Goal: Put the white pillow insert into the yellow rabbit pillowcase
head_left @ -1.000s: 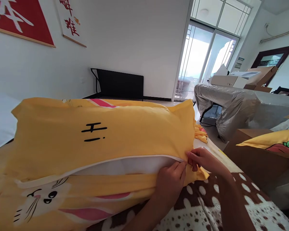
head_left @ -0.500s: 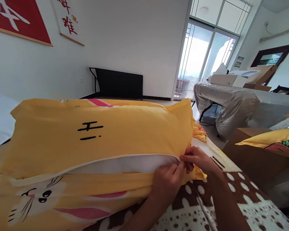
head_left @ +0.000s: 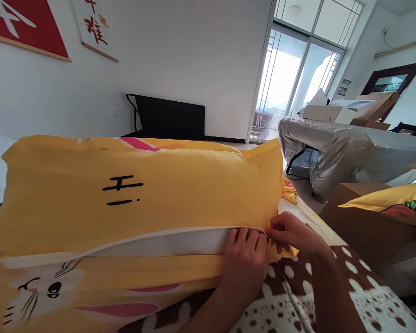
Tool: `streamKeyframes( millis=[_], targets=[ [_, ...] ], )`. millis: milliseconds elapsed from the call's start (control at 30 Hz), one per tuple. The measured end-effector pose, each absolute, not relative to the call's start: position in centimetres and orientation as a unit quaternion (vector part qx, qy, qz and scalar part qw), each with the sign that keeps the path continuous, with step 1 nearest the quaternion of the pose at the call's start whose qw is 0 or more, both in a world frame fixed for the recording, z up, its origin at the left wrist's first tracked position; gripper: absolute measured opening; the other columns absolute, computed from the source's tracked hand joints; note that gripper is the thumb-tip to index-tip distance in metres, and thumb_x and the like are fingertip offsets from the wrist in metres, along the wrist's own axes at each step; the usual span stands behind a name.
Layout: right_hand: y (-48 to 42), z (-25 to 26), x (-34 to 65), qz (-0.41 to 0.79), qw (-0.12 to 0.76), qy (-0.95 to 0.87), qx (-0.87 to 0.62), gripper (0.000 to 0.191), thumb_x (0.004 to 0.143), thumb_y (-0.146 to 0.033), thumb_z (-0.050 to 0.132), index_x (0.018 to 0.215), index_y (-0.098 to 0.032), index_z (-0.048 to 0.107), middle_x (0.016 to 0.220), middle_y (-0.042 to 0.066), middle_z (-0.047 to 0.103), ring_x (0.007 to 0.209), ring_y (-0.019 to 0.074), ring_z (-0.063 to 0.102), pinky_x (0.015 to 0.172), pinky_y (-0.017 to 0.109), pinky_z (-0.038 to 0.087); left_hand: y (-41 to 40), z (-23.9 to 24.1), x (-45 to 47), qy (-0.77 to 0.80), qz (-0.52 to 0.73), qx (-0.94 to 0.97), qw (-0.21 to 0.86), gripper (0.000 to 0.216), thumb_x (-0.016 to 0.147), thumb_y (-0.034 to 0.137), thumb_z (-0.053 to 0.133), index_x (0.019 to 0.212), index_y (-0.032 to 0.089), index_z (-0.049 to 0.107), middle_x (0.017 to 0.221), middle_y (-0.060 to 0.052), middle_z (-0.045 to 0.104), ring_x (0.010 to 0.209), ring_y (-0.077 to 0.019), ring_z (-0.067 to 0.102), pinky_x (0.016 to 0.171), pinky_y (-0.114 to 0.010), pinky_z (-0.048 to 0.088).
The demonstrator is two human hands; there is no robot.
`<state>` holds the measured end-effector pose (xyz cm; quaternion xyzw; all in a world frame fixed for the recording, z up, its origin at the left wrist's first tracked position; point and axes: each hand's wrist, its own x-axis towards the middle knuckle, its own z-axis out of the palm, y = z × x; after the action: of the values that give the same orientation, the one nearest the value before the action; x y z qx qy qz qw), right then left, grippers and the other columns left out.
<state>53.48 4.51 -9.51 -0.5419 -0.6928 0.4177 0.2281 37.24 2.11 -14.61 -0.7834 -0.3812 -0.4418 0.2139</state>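
A big pillow in a yellow cartoon-print pillowcase (head_left: pixel 131 194) lies across a brown blanket with white dots (head_left: pixel 298 296). The case's long opening gapes, showing the white pillow (head_left: pixel 166 243) inside. My left hand (head_left: pixel 244 263) rests on the lower flap near the right end of the opening, fingers curled over the edge. My right hand (head_left: pixel 291 231) pinches the case's seam at that same right end, fingers closed; what sits in the pinch is too small to make out.
A second yellow pillow (head_left: pixel 395 203) lies on a brown box (head_left: pixel 353 217) at the right. A table wrapped in grey plastic (head_left: pixel 336 148) carries cardboard boxes. A black panel (head_left: pixel 166 118) leans on the back wall beside sliding glass doors (head_left: pixel 291 83).
My left hand has shifted from pinching beside the right hand to laying its fingers over the opening's edge. The view has drifted slightly; the pillow sits a bit further left.
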Motion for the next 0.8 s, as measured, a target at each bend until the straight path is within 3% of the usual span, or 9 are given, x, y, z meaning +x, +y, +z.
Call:
streamKeyframes(
  millis=[800],
  targets=[
    [3.9, -9.1, 53.9, 0.368, 0.190, -0.710, -0.569, 0.028, 0.079, -0.032, 0.052, 0.056, -0.019, 0.043, 0.047, -0.002, 0.054, 0.042, 0.0099, 0.056, 0.038, 0.017, 0.034, 0.8, -11.4, 34.2, -0.499, -0.337, -0.751, 0.271, 0.018, 0.073, 0.005, 0.051, 0.064, 0.020, 0.048, 0.055, -0.001, 0.050, 0.058, -0.0198, 0.046, 0.066, -0.037, 0.028]
  ],
)
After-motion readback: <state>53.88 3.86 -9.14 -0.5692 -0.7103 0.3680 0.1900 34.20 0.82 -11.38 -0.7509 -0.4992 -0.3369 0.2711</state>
